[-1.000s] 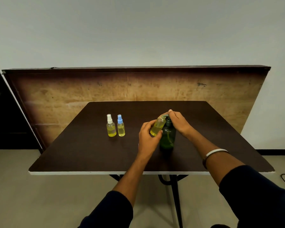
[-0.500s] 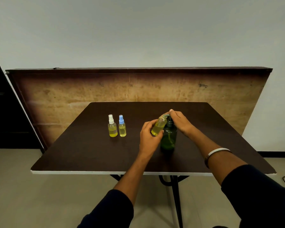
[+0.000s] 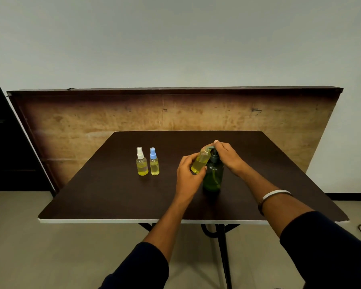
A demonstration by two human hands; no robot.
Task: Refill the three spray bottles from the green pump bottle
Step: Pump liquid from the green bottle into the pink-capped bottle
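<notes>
At the middle of the dark desk (image 3: 104,197), little has shifted over the last second: the left hand (image 3: 189,174) still grips an uncapped spray bottle (image 3: 201,161), tilted with its open neck up against the spout of the green pump bottle (image 3: 213,176), and the right hand (image 3: 227,155) still curls over the pump head from above, fingertips on the nozzle end. The only visible difference from a second ago is a slight change of the viewpoint; bottle, hands and pump keep the same relation to one another. Yellow liquid fills roughly the lower half of the held bottle, and whether its level has risen cannot be told at this distance, nor whether the pump head is pressed down or up. The green pump bottle stands upright on the desk, just right of the left hand, with liquid showing in its lower part. Well to the left, two more spray bottles stand side by side, nearly touching: one with a white sprayer cap (image 3: 142,162) and one with a blue sprayer cap (image 3: 154,162), both capped and each holding yellow liquid. Judging by that, the filling appears to be in its last stage, with this third bottle under the spout and its cap, not seen anywhere on the desk, yet to go back on.
</notes>
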